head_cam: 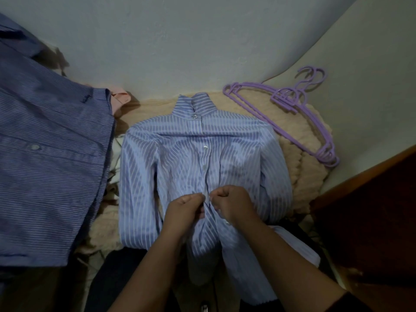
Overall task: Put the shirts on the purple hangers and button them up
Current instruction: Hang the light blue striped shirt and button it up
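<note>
A light blue cotton shirt with white stripes (180,158) is being buttoned while it is lying face up on a peach fleece blanket (297,158), collar toward the pale wall (180,41). Whether a hanger is already inside it cannot be told, though the shoulders are being held out squarely. The placket is being pinched at mid-chest from both sides: the left hand (185,209) is curled on the left edge of the opening and the right hand (229,202) is curled on the right edge, fingertips nearly touching over a small white button (208,197).

The step is judged best done by keeping both plackets flat and level, so that the button is being fed through its own hole and not the next one down; the buttons above look closed, those below still open.

Spare purple plastic hangers (299,113) are lying stacked just beside the shirt's right shoulder, against the wall. A dark blue pinstriped shirt (49,154) is spread close on the left. A brown wooden edge (371,167) is crowding the right side, so free room is being left mainly toward the body.
</note>
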